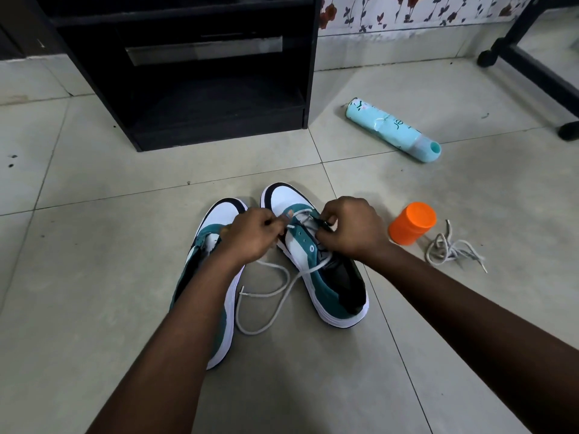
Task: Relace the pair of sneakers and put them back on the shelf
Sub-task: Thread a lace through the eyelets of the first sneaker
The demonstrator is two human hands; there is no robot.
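- We see the right-hand sneaker on the tiled floor, its long axis running from heel at 5 o'clock to toe at 11 o'clock, toward the black shelf.
- The left-hand sneaker lies just beside it, toe toward 12 to 1 o'clock, partly hidden by the forearm.
- Our left hand pinches the grey lace over the eyelets; the slack loops between the shoes.
- Our right hand is curled, pinching the lace at the tongue.
- At 3 o'clock stands an orange-capped jar, with a loose second lace beyond.
- At 1 o'clock a turquoise bottle lies on its side.
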